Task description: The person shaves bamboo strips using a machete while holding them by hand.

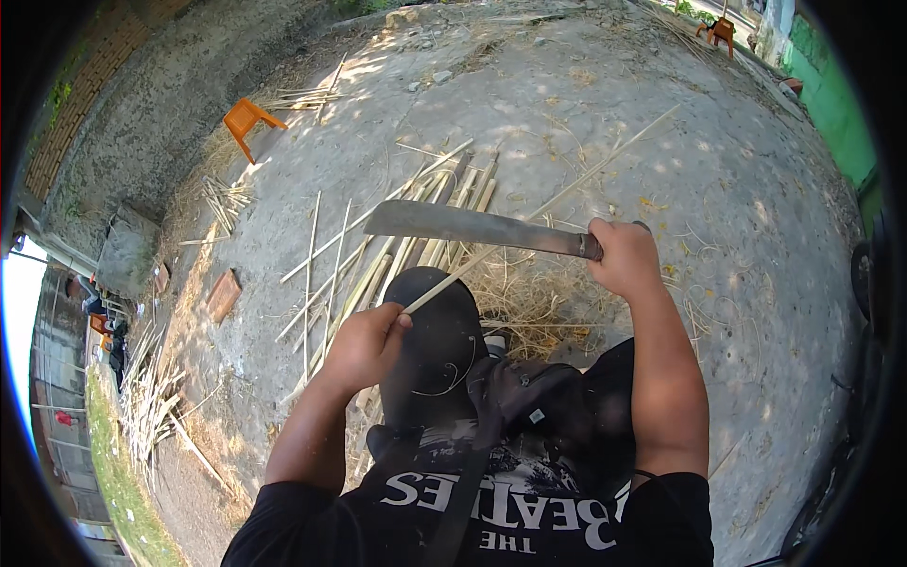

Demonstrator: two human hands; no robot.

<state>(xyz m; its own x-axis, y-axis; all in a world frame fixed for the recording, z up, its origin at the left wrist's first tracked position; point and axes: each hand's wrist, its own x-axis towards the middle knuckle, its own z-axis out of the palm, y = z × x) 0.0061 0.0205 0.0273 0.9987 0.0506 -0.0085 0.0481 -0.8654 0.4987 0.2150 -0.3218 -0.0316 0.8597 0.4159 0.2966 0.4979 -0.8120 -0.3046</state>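
My right hand [625, 260] is closed round the handle of a machete [463, 224], whose broad blade points left. A long thin bamboo strip [605, 163] is gripped near its lower end by my left hand [362, 348]. From there the strip slants up and to the right, passing under the blade above my dark-clothed knee [430, 302]. Whether blade and strip touch, I cannot tell. Curled shavings [529, 298] lie heaped on the ground below the machete. Beyond my left hand, several split bamboo lengths [351, 248] are spread loosely on the concrete.
An orange plastic chair [243, 118] stands at the far left, with another orange chair [723, 33] at the far right. A reddish brick-like block [224, 295] and a larger heap of strips [146, 406] lie to the left. A green wall [831, 104] borders the right side.
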